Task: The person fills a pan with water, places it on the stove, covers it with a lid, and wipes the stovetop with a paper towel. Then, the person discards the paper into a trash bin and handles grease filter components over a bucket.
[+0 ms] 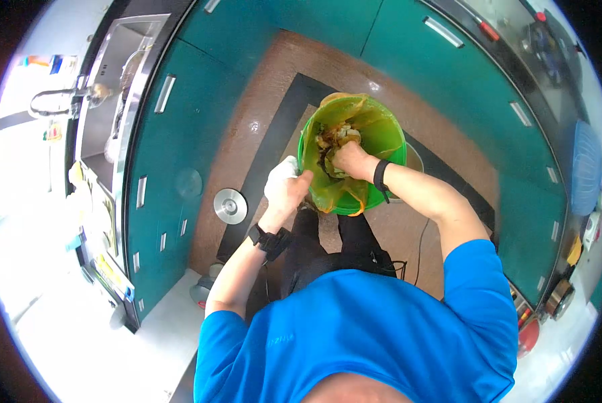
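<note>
A green bin lined with a yellowish plastic bag stands in front of my legs. Food scraps lie inside it. My right hand reaches down into the bin, fingers curled at the scraps; what they grip is hidden. At the bin's left side, my left hand is closed on a crumpled white cloth-like wad, its thumb right by the rim. A dark band circles my right wrist, and a black watch-like device sits on the left one.
A round silver lid-like disc lies on the brown floor left of the bin. Teal cabinets surround the floor. On the left counter is a sink with a tap. A thin cable runs across the floor at right.
</note>
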Demonstrator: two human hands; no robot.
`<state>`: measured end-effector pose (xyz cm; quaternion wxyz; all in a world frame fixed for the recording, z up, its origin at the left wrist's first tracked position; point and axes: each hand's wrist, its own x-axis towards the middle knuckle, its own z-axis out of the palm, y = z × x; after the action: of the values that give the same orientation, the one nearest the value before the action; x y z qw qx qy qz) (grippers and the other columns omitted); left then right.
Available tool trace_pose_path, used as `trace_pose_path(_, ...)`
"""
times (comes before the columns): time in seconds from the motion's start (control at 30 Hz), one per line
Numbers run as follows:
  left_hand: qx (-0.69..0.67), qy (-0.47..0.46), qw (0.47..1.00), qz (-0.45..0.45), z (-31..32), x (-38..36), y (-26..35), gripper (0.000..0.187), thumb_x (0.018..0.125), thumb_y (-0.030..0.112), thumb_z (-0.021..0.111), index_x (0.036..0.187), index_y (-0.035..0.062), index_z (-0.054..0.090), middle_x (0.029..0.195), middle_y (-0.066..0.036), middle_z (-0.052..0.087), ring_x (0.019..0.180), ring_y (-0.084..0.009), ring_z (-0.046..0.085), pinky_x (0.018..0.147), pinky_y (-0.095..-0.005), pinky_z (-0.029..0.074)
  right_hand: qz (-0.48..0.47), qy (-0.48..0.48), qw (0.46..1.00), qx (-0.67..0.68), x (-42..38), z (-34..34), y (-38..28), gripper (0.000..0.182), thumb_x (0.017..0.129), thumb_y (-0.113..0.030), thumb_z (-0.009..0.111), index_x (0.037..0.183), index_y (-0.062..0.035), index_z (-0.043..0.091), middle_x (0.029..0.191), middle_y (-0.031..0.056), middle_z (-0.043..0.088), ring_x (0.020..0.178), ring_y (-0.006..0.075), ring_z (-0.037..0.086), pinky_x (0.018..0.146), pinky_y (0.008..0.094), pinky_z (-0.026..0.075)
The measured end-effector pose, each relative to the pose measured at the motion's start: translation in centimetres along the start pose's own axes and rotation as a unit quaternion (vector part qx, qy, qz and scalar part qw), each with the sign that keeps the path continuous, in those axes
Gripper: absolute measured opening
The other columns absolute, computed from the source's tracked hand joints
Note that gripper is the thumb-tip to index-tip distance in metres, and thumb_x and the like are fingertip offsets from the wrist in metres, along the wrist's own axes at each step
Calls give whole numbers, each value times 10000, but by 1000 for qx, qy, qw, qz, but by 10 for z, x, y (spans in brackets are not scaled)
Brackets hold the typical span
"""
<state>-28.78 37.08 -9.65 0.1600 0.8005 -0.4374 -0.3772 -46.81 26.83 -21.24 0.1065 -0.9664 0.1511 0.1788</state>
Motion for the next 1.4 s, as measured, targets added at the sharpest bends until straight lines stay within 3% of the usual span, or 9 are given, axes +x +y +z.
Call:
trace_pose_path(0.07, 48, 29, 997, 58, -5, -9, 10, 190, 881, 192, 623, 958, 18, 639, 721, -108, 679, 581, -190, 695, 582, -331, 542, -14, 0, 1000, -14, -1, -7, -1, 144, 829, -142, 683, 928, -148, 787, 940, 63, 775, 898, 257, 753, 725, 384, 569)
trace_pose_path(0.33, 129, 72, 985, 92, -27, -46, 43, 200, 867, 231, 636, 927, 41, 627, 724, -132, 672, 648, -247, 697, 659, -399, 533, 73, 19, 989, 125, -19, -59, 9, 209, 844, -163, 676, 1013, -76, 764, 986, 141, 760, 964, 332, 734, 785, 467, 571)
trace_pose_path(0.4, 77, 6, 997, -3, -33, -54, 51, 283, 823, 294, 677, 981, 63, 631, 919, -210, 699, 918, -415, 682, 811, -485, 533, 93, 58, 979, 173, -33, -72, 19, 199, 827, -178, 696, 984, -74, 760, 963, 170, 747, 944, 367, 724, 784, 489, 564)
trace_pose_path(0.57, 56, 9, 998, 1, -43, -69, 55, 278, 828, 299, 667, 969, 61, 644, 910, -201, 700, 906, -406, 685, 804, -471, 534, 163, 182, 925, 292, -49, -100, 22, 167, 795, -187, 733, 876, -42, 718, 877, 194, 721, 865, 406, 707, 741, 511, 555)
trace_pose_path(0.67, 66, 29, 997, 35, -40, -70, 47, 220, 893, 211, 621, 984, 14, 661, 728, -111, 688, 610, -200, 693, 634, -361, 531, 180, 239, 904, 306, -53, -106, 23, 142, 807, -180, 727, 862, -49, 726, 857, 193, 723, 846, 391, 719, 728, 509, 564)
trace_pose_path(0.83, 71, 12, 997, 7, -50, -80, 55, 213, 890, 197, 620, 985, 10, 663, 749, -108, 692, 610, -189, 689, 639, -354, 530, 54, 18, 998, -29, -62, -109, 6, 110, 803, -136, 710, 878, -139, 791, 895, 86, 766, 895, 257, 753, 689, 372, 569)
trace_pose_path(1.0, 60, -15, 998, -14, -59, -91, 70, 214, 877, 203, 631, 966, 10, 661, 708, -116, 681, 614, -212, 690, 647, -367, 529, -30, 112, 993, 24, -42, -109, -26, 140, 794, -122, 713, 911, -86, 782, 935, 120, 760, 904, 273, 744, 699, 395, 571)
trace_pose_path(1.27, 103, 14, 993, 46, -60, -91, 58, 194, 864, 196, 635, 919, 10, 651, 684, -118, 670, 616, -229, 685, 643, -378, 523, -132, 1, 991, 4, -18, -35, -43, 190, 836, -187, 695, 973, -88, 780, 1023, 115, 759, 960, 304, 725, 816, 457, 559)
trace_pose_path(1.4, 79, -32, 996, -7, -70, -95, 71, 289, 836, 275, 659, 1016, 49, 651, 924, -207, 701, 899, -411, 680, 796, -474, 525, -111, -23, 993, 18, -12, -45, -34, 161, 850, -146, 677, 963, -96, 780, 1009, 119, 765, 971, 304, 728, 820, 439, 567)
